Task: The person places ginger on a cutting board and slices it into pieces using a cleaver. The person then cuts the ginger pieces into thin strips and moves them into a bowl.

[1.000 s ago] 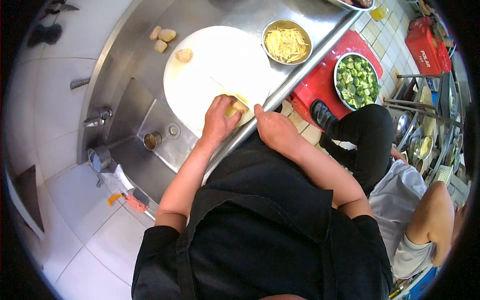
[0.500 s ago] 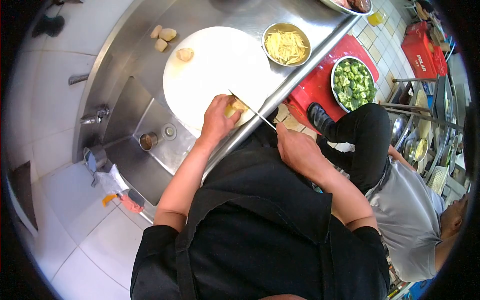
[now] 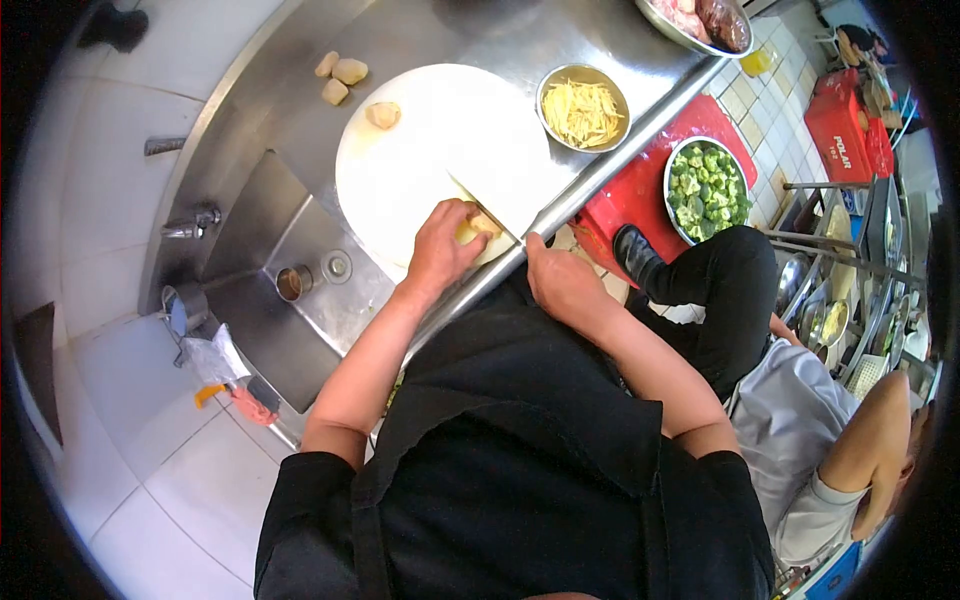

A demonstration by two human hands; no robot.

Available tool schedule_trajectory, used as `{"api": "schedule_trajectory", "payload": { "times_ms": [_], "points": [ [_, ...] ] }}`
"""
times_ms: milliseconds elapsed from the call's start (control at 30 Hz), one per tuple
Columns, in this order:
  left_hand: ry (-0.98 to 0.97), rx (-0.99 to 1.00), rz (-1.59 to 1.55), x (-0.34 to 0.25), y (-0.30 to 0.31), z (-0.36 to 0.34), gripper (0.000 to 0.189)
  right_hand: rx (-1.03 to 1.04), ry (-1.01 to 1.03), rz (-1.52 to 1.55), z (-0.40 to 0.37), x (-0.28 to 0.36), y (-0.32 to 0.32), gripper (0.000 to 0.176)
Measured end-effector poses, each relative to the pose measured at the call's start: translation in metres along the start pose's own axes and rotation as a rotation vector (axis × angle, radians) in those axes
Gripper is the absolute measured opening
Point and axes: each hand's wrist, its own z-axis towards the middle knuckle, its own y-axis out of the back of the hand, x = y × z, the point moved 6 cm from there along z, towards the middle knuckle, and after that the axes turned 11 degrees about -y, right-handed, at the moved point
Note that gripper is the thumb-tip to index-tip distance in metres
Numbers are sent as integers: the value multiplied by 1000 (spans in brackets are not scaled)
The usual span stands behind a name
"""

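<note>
My left hand (image 3: 444, 246) presses its curled fingers on a pale yellow peeled piece of what looks like ginger (image 3: 484, 223), near the front edge of a round white cutting board (image 3: 430, 140). Closed around the handle of a knife (image 3: 487, 211) is my right hand (image 3: 566, 281); the blade lies across the board right beside the piece. Thin yellow slices under my left fingers are partly hidden. Another peeled piece (image 3: 382, 115) rests at the board's far left, and several more pieces (image 3: 348, 71) sit on the steel counter beyond it.
A steel bowl of yellow strips (image 3: 582, 112) stands right of the board. Broccoli florets (image 3: 707, 190) fill a bowl on a red surface (image 3: 600, 212). A bowl of meat (image 3: 700, 22) is at the back. The sink (image 3: 265, 335) lies left; a seated person (image 3: 790, 420) is close on my right.
My right hand and the knife have shifted left, bringing the blade closer against the piece. My left hand stays on it. The person on the right has raised a bent arm.
</note>
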Motion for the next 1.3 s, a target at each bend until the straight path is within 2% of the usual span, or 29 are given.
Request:
{"api": "schedule_trajectory", "payload": {
  "times_ms": [100,300,600,1033,1133,1200,1300],
  "points": [
    [5,-17,1,-2,1,0,40,60,-84,-5,10,-1,-2,16],
    [-19,-28,3,-3,2,-2,40,29,-57,76,-13,10,32,16],
    [-28,14,23,-4,5,0,43,116,-117,-27,-39,6,42,14],
    [-5,-8,9,-3,2,1,41,174,-137,-91,-20,9,28,16],
    [-17,-7,5,-5,4,-1,41,150,-119,-54,-1,7,5,16],
    [6,9,7,-5,4,1,40,43,-34,-53,10,9,-3,15],
    [10,3,9,-7,4,0,39,44,-52,-26,13,5,-5,15]
  ]
}}
